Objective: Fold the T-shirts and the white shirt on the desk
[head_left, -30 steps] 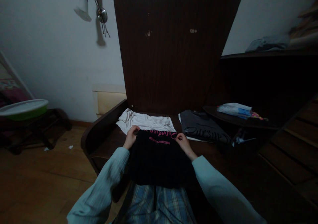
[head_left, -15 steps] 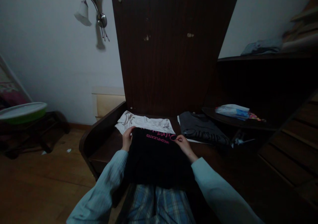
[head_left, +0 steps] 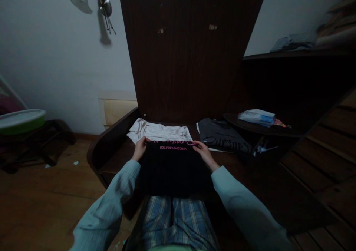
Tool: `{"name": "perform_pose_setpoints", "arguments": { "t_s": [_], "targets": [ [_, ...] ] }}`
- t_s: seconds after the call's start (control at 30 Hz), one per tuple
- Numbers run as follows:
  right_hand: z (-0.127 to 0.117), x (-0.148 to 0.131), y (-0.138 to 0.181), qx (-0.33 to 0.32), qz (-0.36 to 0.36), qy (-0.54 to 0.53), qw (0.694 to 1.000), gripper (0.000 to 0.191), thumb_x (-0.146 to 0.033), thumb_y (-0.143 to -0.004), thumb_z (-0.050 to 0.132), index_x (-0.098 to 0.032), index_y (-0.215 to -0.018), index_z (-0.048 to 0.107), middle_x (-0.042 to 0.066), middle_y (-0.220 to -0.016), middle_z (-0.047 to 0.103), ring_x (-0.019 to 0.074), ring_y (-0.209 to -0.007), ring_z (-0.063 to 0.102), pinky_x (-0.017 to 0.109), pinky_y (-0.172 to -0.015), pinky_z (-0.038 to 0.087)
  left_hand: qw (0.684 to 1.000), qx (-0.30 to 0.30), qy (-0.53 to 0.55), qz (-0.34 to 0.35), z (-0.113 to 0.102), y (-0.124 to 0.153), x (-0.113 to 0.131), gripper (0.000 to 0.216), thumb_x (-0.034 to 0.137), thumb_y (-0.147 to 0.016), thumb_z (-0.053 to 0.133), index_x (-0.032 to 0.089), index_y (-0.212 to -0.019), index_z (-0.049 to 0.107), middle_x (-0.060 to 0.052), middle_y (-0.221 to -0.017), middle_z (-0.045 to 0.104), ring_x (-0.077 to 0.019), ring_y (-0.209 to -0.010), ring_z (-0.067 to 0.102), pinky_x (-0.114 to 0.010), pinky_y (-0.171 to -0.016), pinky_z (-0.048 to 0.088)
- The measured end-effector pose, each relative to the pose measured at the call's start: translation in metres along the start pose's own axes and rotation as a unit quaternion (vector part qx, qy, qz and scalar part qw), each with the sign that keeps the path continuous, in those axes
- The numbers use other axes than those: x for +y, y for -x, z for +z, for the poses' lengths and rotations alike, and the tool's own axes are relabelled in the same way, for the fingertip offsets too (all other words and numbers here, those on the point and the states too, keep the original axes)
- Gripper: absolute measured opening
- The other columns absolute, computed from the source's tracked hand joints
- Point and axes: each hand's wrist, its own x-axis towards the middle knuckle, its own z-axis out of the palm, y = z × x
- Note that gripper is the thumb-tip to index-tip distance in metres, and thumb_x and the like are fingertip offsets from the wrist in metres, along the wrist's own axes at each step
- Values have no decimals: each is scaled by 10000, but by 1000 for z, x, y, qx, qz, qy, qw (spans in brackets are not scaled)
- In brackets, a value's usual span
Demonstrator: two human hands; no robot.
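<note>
A black T-shirt [head_left: 175, 171] with pink lettering, upside down to me, is stretched between my hands just above my lap. My left hand [head_left: 139, 148] pinches its far left corner. At the far right corner, my right hand [head_left: 205, 153] grips the fabric between thumb and fingers. Just beyond the shirt's far edge lies a crumpled white garment [head_left: 162, 131] on the dark wooden bench [head_left: 112, 162]. To the right of that rests a folded dark grey shirt [head_left: 222, 135] with black lettering, a white edge showing under it.
A dark wooden panel [head_left: 186, 65] rises behind the bench. On the right, a small shelf [head_left: 233, 122] holds a blue-and-white packet [head_left: 257, 116]. Far left, a green basin [head_left: 23, 122] stands on a low dark stand. A wall lamp [head_left: 104, 6] hangs upper left.
The view has tilted down slightly. The black shirt's far edge now lies straighter, with more of its pink lettering turned over that edge. Both hands keep hold of its corners.
</note>
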Motion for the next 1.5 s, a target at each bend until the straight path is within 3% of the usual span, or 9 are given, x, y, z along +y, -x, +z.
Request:
{"name": "perform_pose_setpoints", "arguments": {
  "t_s": [0.1,0.3,0.5,0.67,0.83,1.03,1.17,1.27,1.5],
  "targets": [
    [-2,8,-4,-4,37,-13,999,282,-331,-585,625,-195,-832,634,61,-991,649,221,-976,562,382,-893,390,1000,5,-7,-22,3,-2,-2,147,221,-617,495,155,-745,527,-15,-706,587,-150,-674,550,-280,-648,452],
    [-1,19,-5,39,16,40,998,293,-339,-578,641,-208,-840,630,55,-998,645,220,-1003,543,383,-907,369,992,-80,72,-67,6,-3,-11,352,252,-624,483,153,-956,545,-49,-937,619,-196,-908,561,-342,-842,420],
    [-2,9,-5,17,15,15,1000,272,-372,-539,664,-202,-749,631,48,-905,663,212,-927,571,358,-882,378,990,-98,95,-25,3,-3,-9,328,248,-585,516,144,-895,531,-41,-871,618,-200,-858,564,-340,-815,429],
    [-2,-2,3,56,119,-66,989,369,-383,-505,703,-204,-809,593,-1,-680,647,167,-674,600,278,-647,452,996,-67,59,-9,3,2,-1,209,206,-616,491,155,-818,502,-9,-764,571,-159,-734,553,-291,-697,449],
    [-13,-20,30,14,217,11,976,336,-445,-590,666,-191,-784,563,-17,-605,608,116,-508,547,206,-432,367,998,-26,-24,59,0,13,6,277,178,-659,477,161,-933,518,-53,-927,555,-179,-883,518,-306,-789,420],
    [-22,-42,50,-105,217,-16,970,370,-275,-512,713,-190,-823,532,1,-722,655,171,-669,613,267,-607,460,974,-92,-175,109,-7,20,26,206,168,-728,443,197,-882,576,-33,-961,543,-182,-938,476,-317,-852,387],
    [-23,-40,49,-92,220,-31,971,337,-278,-539,686,-206,-834,541,21,-778,661,201,-740,626,306,-678,472,953,-147,-227,139,-13,23,34,232,151,-740,441,177,-910,597,-61,-1020,569,-198,-975,494,-345,-883,389],
    [-23,-35,48,-99,225,-36,969,412,-300,-543,699,-219,-915,541,30,-803,661,210,-782,626,320,-718,473,942,-161,-236,178,-21,33,34,363,130,-703,485,162,-1057,559,-98,-1139,544,-225,-1072,467,-392,-938,366],
    [-25,-40,64,-71,229,32,970,600,-378,-552,708,-213,-1077,469,35,-830,641,201,-731,625,316,-660,484,915,-205,-243,250,-37,78,44,540,102,-750,421,235,-1273,394,-61,-1285,461,-203,-1212,357,-388,-991,348]
  ]
}}
